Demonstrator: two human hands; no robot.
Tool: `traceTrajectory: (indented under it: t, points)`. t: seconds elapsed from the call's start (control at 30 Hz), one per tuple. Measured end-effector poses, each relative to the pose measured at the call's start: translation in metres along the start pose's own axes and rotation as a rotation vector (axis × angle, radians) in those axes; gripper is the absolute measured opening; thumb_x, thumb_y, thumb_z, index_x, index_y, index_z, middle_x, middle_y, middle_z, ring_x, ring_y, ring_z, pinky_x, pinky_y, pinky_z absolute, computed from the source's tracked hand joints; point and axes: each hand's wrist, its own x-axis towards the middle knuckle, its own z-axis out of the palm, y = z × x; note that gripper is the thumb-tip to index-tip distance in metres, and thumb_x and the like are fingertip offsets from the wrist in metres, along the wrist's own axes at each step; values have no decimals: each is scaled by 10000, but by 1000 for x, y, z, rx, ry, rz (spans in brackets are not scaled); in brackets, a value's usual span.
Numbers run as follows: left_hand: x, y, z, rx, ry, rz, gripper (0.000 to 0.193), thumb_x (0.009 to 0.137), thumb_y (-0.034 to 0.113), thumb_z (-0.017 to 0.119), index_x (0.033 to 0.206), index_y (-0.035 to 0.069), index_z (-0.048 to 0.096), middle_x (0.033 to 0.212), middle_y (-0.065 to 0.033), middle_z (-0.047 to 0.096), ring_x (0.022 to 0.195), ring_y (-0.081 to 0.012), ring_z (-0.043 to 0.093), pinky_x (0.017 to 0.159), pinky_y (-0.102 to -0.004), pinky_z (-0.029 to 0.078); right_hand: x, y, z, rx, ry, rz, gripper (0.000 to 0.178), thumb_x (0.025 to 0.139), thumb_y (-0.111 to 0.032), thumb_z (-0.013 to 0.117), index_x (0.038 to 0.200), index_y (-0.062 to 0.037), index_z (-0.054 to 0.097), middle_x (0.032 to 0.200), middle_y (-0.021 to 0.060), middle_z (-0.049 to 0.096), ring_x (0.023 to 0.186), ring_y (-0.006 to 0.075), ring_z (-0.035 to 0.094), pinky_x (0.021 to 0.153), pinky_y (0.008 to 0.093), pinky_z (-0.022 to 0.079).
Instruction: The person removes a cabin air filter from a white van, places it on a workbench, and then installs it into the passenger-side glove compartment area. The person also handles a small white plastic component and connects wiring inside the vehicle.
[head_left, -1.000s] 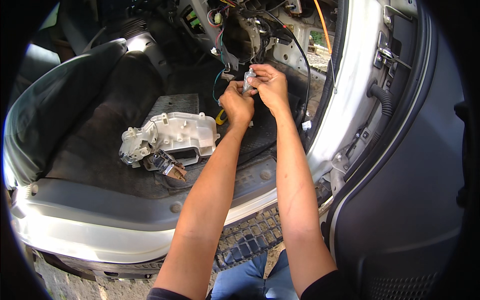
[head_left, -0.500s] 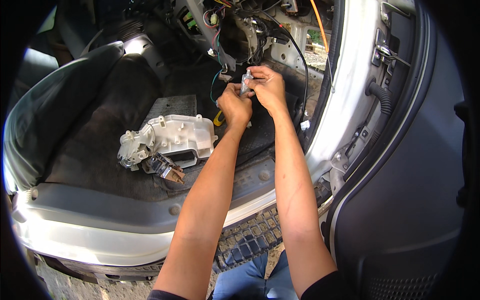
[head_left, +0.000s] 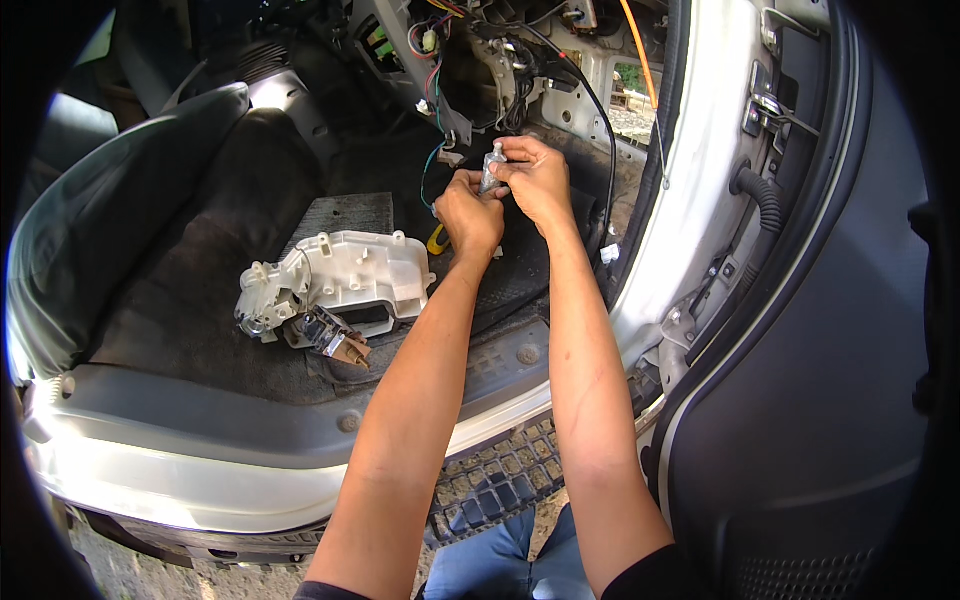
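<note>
Both my hands hold a small silvery squeeze tube (head_left: pixel 491 172) with a narrow tip pointing up. My left hand (head_left: pixel 470 214) is closed around its lower end. The fingers of my right hand (head_left: pixel 535 178) pinch it from the right side, near the tip. Below my left hand a yellow-handled tool (head_left: pixel 437 240) lies on the dark floor, partly hidden by the wrist. To the left rests a white translucent plastic housing (head_left: pixel 375 265), with a metal valve-like part (head_left: pixel 332 336) at its near edge.
A grey finned panel (head_left: pixel 350 210) lies behind the housing. Loose coloured wires (head_left: pixel 436 75) and a black cable (head_left: pixel 600 100) hang beyond my hands. A black seat (head_left: pixel 130 220) is at left, the open door (head_left: pixel 820 340) at right, and a ridged step (head_left: pixel 495 480) in front.
My hands and the tube have dropped very slightly toward me. The grip looks the same, and the other things have not moved.
</note>
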Motion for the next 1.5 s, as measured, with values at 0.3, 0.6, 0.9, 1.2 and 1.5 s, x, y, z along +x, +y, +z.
traceTrajectory:
  t: [0.3,0.6,0.9,1.2,1.5]
  points:
    - [-1,2,-2,16,-6,-11,196,767,49,803,932,-11,716,828,-173,756,755,-276,746,733,-379,553,0,1,0,9,-7,20,310,807,90,729,1109,25,706,1028,160,750,837,176,733,569,301,608]
    - [-1,2,-2,17,-2,-5,204,762,66,812,926,-9,716,819,-175,752,754,-287,743,739,-387,553,0,1,-1,6,-7,12,312,802,95,732,1106,28,706,1016,162,750,819,175,733,569,301,609]
    - [-1,2,-2,38,-1,-8,207,757,71,815,918,-11,715,819,-176,750,756,-294,739,736,-392,550,-1,-2,0,6,-8,11,312,798,102,731,1101,32,705,1016,166,746,817,183,732,569,302,608]
    - [0,0,-1,25,-5,-15,196,768,72,809,914,-16,712,816,-179,750,745,-294,739,737,-389,552,0,-1,-1,24,-16,21,311,799,106,730,1099,29,706,1001,159,749,808,175,729,569,302,606]
    - [-1,1,-3,41,-22,-12,230,754,91,814,922,-23,706,830,-191,747,790,-319,739,763,-407,553,0,4,-1,-7,1,3,292,795,91,746,1075,12,721,984,149,758,809,167,731,591,304,608]
